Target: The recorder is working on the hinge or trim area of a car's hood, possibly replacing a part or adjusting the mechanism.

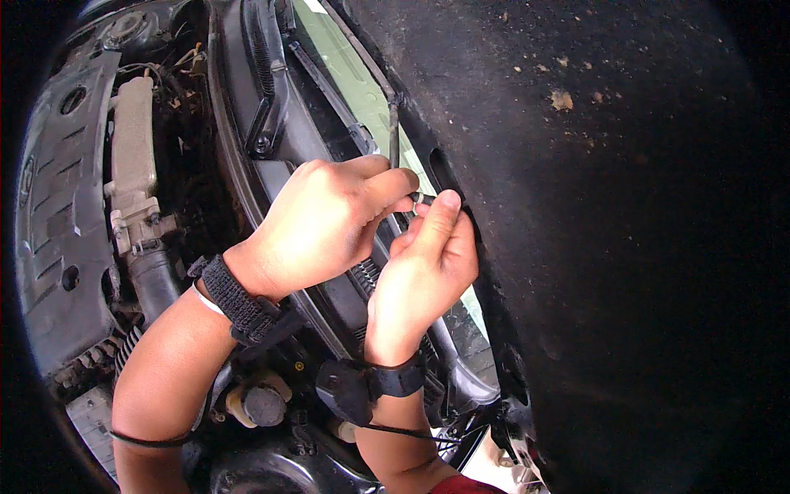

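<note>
A thin black hose (393, 136) runs down along the edge of the raised hood to my hands. My left hand (325, 214) is closed, its thumb and fingers pinching the hose near its lower part. Just to the right, my right hand (432, 263) pinches a short dark piece between thumb and fingers. A small pale fitting (420, 200) shows in the gap between the two hands. Whether the hose and the dark piece are joined is hidden by my fingers. Both wrists carry black straps with dark modules.
The dark underside of the hood (625, 247) fills the right. At left lies the engine bay with its grey engine cover (62, 206). A wiper arm (262, 123) and the windshield (350, 62) are behind my hands. A capped reservoir (262, 403) sits below my left forearm.
</note>
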`<action>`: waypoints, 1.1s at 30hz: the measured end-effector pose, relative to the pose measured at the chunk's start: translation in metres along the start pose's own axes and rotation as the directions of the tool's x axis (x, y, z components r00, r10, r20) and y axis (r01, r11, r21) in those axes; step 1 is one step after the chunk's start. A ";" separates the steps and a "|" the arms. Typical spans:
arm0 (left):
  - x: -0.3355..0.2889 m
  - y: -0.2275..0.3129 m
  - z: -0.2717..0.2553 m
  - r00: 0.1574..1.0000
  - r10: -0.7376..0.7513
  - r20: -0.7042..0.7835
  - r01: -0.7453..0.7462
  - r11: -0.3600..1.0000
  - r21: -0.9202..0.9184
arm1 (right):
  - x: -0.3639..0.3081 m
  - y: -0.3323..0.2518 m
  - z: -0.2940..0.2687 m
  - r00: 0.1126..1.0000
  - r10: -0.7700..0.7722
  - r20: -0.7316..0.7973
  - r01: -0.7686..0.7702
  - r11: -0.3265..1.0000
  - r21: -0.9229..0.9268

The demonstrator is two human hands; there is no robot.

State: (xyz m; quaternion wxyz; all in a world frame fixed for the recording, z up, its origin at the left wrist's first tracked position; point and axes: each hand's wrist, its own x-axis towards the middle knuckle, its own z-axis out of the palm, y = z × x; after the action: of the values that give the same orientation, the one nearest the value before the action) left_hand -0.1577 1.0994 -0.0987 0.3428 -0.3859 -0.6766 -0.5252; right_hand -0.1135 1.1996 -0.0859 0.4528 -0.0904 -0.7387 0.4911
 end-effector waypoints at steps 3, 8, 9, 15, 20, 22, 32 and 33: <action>0.000 -0.003 0.000 1.000 0.025 -0.014 -0.025 1.000 -0.006 | 0.002 0.004 -0.002 0.999 -0.018 0.051 0.016 0.999 0.037; -0.002 -0.003 0.006 1.000 0.002 -0.027 -0.004 0.998 -0.066 | 0.004 0.001 -0.009 0.986 0.019 0.167 -0.040 0.991 0.126; -0.002 -0.003 0.008 0.999 0.011 -0.043 -0.015 0.996 -0.092 | 0.004 0.001 -0.010 0.983 0.008 0.182 -0.029 0.993 0.113; 0.001 0.000 0.006 1.000 0.015 0.003 -0.014 0.994 -0.107 | 0.006 0.006 -0.010 0.971 -0.094 0.221 0.067 0.990 0.126; 0.003 -0.001 0.008 0.999 0.038 -0.007 -0.038 0.997 -0.071 | 0.006 0.009 -0.011 0.962 -0.094 0.257 0.060 0.989 0.138; 0.005 -0.002 0.008 0.999 0.048 0.000 -0.048 0.996 -0.071 | 0.007 0.009 -0.011 0.961 -0.091 0.261 0.053 0.988 0.148; 0.014 -0.006 0.002 0.993 0.104 0.063 -0.097 0.990 -0.100 | 0.006 0.003 -0.001 0.966 -0.045 0.256 -0.044 0.943 0.330; 0.016 -0.007 0.001 0.989 0.122 0.080 -0.113 0.988 -0.107 | 0.007 0.004 -0.001 0.965 -0.066 0.255 -0.019 0.948 0.317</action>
State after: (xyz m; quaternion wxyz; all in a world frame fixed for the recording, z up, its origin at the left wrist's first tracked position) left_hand -0.1717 1.1022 -0.0883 0.3238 -0.4644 -0.6390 -0.5207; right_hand -0.1179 1.2064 -0.0850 0.3655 0.0583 -0.7046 0.6055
